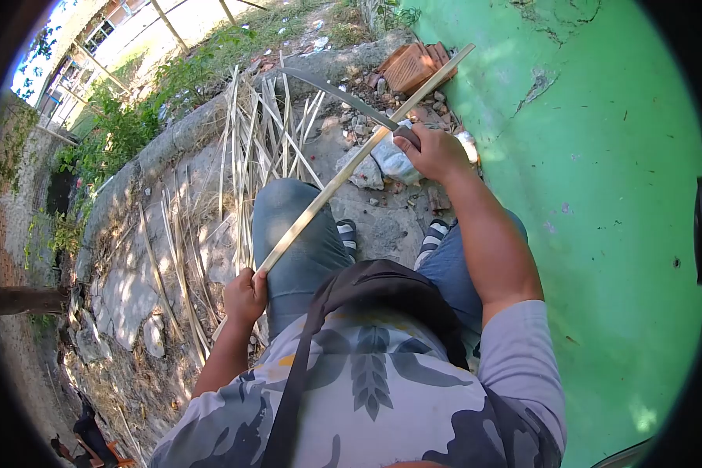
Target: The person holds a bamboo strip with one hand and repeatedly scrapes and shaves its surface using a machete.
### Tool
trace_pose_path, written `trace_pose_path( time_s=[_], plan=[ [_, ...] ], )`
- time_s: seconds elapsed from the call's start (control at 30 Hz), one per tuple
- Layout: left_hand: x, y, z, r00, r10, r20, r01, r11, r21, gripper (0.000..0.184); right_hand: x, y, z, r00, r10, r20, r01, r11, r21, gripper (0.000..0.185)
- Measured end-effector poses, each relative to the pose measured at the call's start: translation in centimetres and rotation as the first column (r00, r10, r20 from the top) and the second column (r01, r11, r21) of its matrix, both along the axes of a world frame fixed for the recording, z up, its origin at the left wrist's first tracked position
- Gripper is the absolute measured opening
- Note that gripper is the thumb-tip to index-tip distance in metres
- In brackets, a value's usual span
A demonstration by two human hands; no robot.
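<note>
A long, pale strip that looks like split bamboo [327, 193] runs diagonally across my left knee, from lower left to upper right. My left hand [245, 296] is closed around its lower end. In my right hand [437, 152] is the dark handle of a machete [343, 95], whose long, slightly curved blade points up and left. The blade crosses the strip near the handle; I cannot tell whether its edge is cutting into it. More thin pale strips [269, 140] lie in a loose pile beyond my left knee.
A green wall [593, 195] stands close on my right. Broken orange bricks [413, 69], stones [360, 170] and rubble lie ahead of my feet. Further loose strips [181, 249] are scattered on the cracked ground to the left, near green plants [109, 140].
</note>
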State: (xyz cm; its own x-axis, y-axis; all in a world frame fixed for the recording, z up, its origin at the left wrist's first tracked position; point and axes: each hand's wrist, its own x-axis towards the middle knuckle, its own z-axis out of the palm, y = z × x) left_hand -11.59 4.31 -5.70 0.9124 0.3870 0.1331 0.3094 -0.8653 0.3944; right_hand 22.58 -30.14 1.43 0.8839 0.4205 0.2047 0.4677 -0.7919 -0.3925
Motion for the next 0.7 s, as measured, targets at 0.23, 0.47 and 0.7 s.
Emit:
trace_pose_path(
  time_s=[0.23, 0.47, 0.7],
  plan=[
    [0.1, -0.1, -1.1, 0.999, -0.003, 0.043, 0.006, 0.998, -0.057, 0.048, -3.3, 1.4, 2.2, 0.907, 0.383, 0.176, -0.38, 0.923, -0.051, 0.049],
    [0.0, -0.2, -0.9, 0.999, 0.031, 0.033, -0.029, 0.998, -0.055, 0.05, -0.5, 0.8, 0.5, 0.972, 0.23, 0.044, -0.231, 0.973, -0.002, 0.05],
    [0.0, 0.1, 0.0, 1.0, -0.002, 0.03, 0.002, 1.0, -0.003, 0.049, -1.1, -0.1, 1.7, 0.995, 0.088, 0.05, -0.085, 0.994, -0.064, 0.051]
  ],
)
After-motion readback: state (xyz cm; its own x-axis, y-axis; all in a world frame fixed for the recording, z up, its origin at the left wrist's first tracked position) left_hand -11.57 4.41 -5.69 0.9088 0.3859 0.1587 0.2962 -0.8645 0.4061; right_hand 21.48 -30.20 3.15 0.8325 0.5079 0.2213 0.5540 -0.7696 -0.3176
